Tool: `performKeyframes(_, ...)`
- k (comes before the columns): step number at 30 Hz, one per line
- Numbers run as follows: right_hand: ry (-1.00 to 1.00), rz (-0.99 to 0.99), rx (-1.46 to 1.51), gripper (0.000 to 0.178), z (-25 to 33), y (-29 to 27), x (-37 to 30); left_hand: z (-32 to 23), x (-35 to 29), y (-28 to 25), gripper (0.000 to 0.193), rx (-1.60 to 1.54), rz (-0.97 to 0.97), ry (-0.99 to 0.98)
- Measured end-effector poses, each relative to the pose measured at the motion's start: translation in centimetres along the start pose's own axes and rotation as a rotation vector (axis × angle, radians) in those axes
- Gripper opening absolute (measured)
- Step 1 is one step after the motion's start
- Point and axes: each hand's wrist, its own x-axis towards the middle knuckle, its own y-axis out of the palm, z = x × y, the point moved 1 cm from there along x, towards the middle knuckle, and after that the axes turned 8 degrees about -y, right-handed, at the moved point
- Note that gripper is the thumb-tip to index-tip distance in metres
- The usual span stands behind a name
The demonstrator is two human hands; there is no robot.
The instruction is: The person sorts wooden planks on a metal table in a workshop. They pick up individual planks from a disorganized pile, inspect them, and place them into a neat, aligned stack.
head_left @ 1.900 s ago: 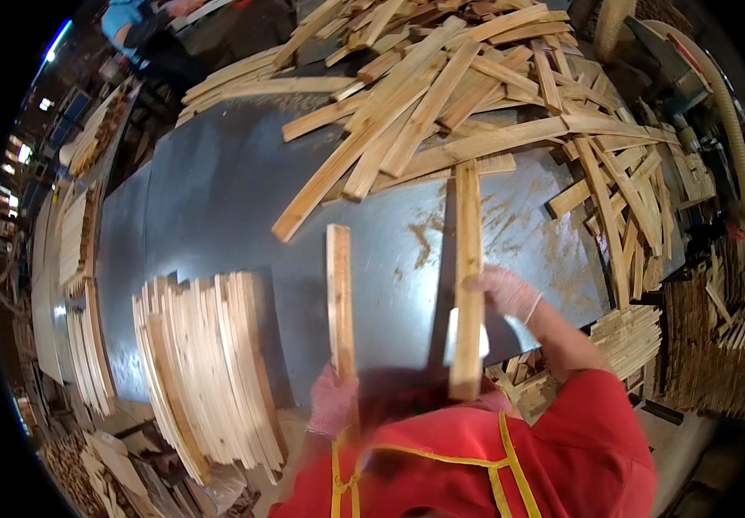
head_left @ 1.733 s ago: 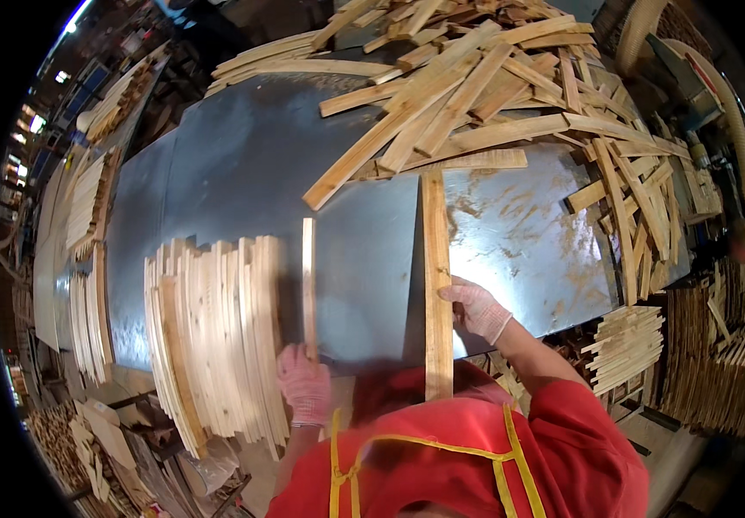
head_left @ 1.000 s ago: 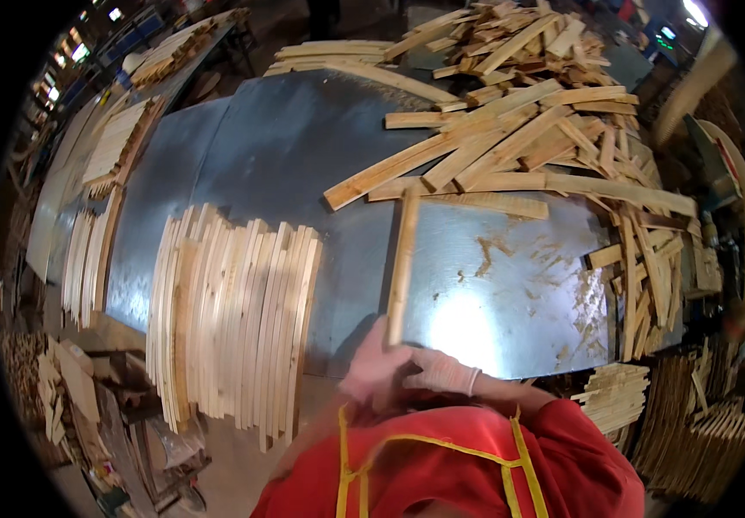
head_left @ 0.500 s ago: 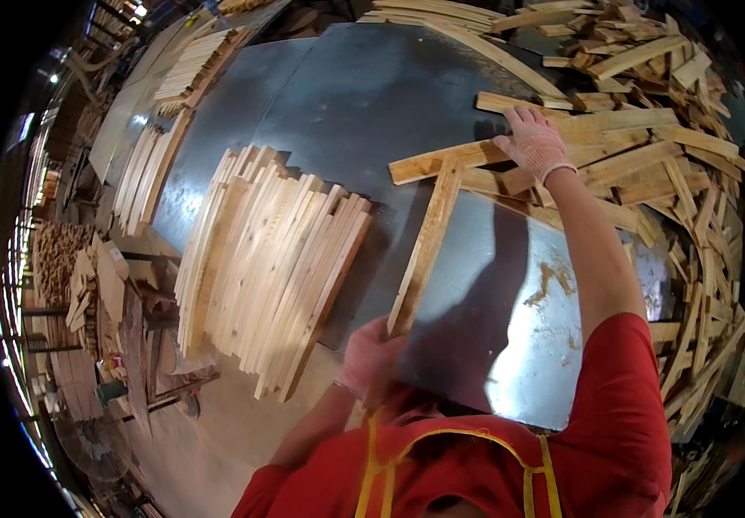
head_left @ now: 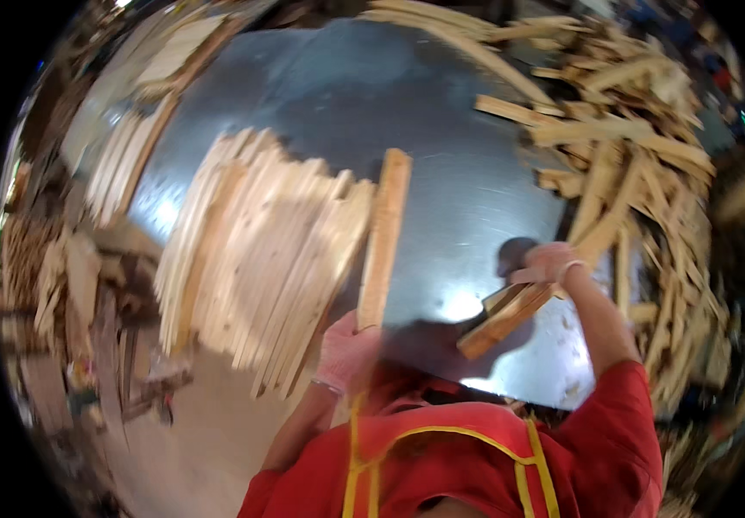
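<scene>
Boards (head_left: 260,250) in a close row on the metal bench (head_left: 450,198), left of centre, near ends sticking out past its edge. Next, the gloved left hand (head_left: 348,350), clasped round a single plank (head_left: 387,233) just beside that row. Farther right, a slanting stick (head_left: 508,325) (a bit blurred), gripped in the right hand (head_left: 549,262). Beyond, a jumbled woodpile (head_left: 597,131).

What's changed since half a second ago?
The right hand has come back from the loose pile toward the body, now gripping a second board. The left hand's board has swung left, beside the neat row. Unchanged: the left hand's hold, the row itself.
</scene>
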Motion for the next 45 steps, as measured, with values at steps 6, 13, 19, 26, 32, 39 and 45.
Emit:
performKeyframes(6,-0.727,-0.236,1.085,0.063,22.3,11.8,-3.6,2.6,2.2,1.5,0.033,-0.138,0.353,0.123)
performKeyframes(13,-0.317,-0.841,1.171,0.049,15.2,6.4,-3.8,-0.5,0.3,3.4,0.059,-0.018,0.565,0.29)
performKeyframes(19,0.264,-1.645,0.999,0.062,-8.9,-2.0,-10.5,3.6,1.1,5.2,0.061,0.222,0.525,0.176)
performKeyframes(26,0.628,-1.121,0.438,0.081,-0.5,12.5,-5.6,8.2,1.1,11.0,0.073,0.51,0.478,0.132)
performKeyframes(32,0.376,-1.359,0.838,0.077,4.0,11.7,-4.7,5.4,1.9,15.8,0.08,0.538,0.503,0.276)
performKeyframes(39,0.102,-1.195,0.677,0.078,10.4,3.1,-4.4,3.3,4.7,15.8,0.063,-0.017,0.431,-0.053)
performKeyframes(45,0.822,-1.167,0.482,0.075,-3.3,11.3,-2.7,2.7,5.5,4.4,0.054,0.83,-0.201,0.317)
